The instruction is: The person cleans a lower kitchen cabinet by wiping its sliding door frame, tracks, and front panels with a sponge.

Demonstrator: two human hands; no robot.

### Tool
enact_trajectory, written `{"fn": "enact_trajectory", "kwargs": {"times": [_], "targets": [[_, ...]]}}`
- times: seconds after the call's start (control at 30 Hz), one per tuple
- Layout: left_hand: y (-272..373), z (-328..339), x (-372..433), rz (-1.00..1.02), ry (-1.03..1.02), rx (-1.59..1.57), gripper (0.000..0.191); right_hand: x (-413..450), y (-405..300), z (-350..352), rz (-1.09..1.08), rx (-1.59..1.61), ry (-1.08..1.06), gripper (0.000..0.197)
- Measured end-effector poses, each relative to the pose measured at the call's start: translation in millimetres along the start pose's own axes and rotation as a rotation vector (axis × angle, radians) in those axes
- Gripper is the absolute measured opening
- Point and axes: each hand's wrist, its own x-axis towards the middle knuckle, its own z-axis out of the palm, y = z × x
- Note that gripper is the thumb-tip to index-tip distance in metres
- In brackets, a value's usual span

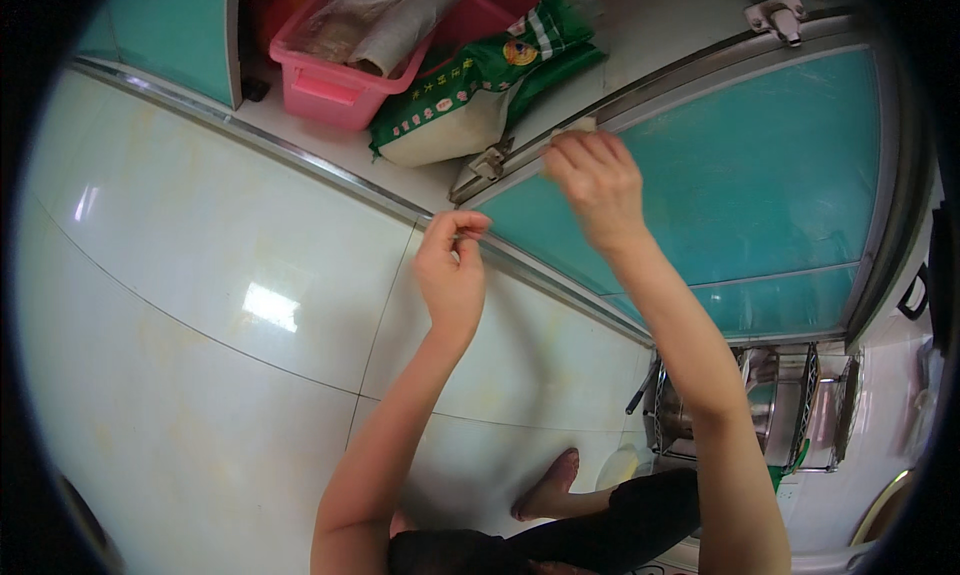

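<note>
My right hand presses a pale folded cloth against the metal-framed edge of an open cabinet door with a teal panel. The fingers cover much of the cloth. Near the door's lower hinge-side corner is my left hand, its fingers loosely curled over the cabinet's metal bottom rail. Nothing shows in its grasp, and whether the fingertips touch the door is unclear. One metal hinge sits just left of the cloth; another hinge is farther up the same edge.
Inside the cabinet, a pink plastic bin holds plastic-wrapped goods and a roll. Beside it leans a green-and-white printed sack. A second teal door stands at left. Below right is a metal wire rack; my foot rests on the tiled floor.
</note>
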Motion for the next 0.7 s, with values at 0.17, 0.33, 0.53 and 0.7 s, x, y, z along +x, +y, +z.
{"fn": "enact_trajectory", "kwargs": {"times": [0.17, 0.33, 0.53, 0.7], "targets": [[-24, -5, -38, -0.074, -0.139, 0.152, 0.029, -22, -33, 44, 0.014, 0.135, -0.219, 0.013], [-40, -20, -64, -0.195, -0.215, 0.156, 0.028, -22, -42, 41, 0.199, 0.488, -0.17, 0.022], [-56, -24, -61, -0.209, -0.187, 0.173, 0.029, -45, -64, 76, 0.031, 0.394, -0.117, 0.016], [-60, -29, -61, -0.227, -0.188, 0.169, 0.03, -47, -91, 109, -0.078, 0.361, -0.361, 0.006]]}}
